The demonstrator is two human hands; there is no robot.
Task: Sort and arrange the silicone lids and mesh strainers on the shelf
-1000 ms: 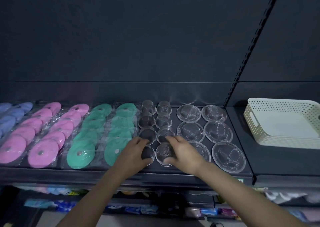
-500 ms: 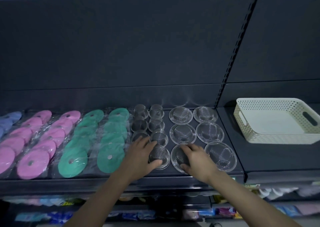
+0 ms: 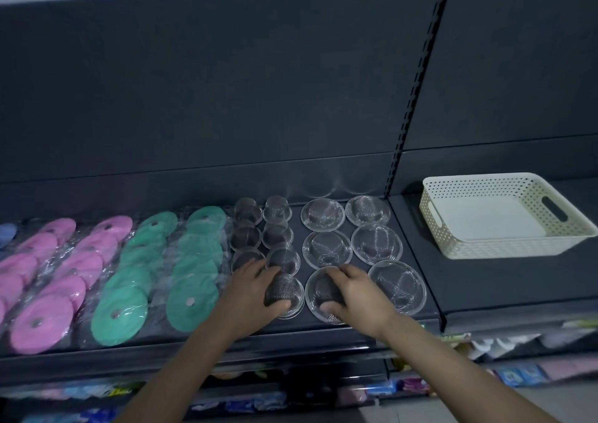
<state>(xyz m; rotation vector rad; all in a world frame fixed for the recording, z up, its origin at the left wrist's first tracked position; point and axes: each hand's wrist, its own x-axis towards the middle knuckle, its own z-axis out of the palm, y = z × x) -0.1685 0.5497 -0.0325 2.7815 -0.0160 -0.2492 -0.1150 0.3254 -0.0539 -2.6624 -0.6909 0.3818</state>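
Pink silicone lids [image 3: 55, 277] and green silicone lids [image 3: 191, 267] lie in overlapping wrapped rows on the left of the dark shelf [image 3: 420, 303]. Small mesh strainers [image 3: 276, 210] stand in two columns at the middle, large flat mesh strainers [image 3: 377, 240] in two columns to their right. My left hand [image 3: 250, 293] grips the front small strainer [image 3: 286, 288] from the left. My right hand [image 3: 359, 293] holds the front large strainer [image 3: 318, 293], fingers curled over its top and thumb at its near rim.
A cream perforated basket [image 3: 504, 244] sits on the neighbouring shelf section to the right, with nothing in it. A slotted upright post [image 3: 417, 83] divides the two sections. Blue lids [image 3: 6, 230] show at the far left edge. Packaged goods fill the lower shelf.
My right hand moved from the front small strainer to the front large strainer. My left hand shifted right onto the front small strainer. The camera view drifted left and down.
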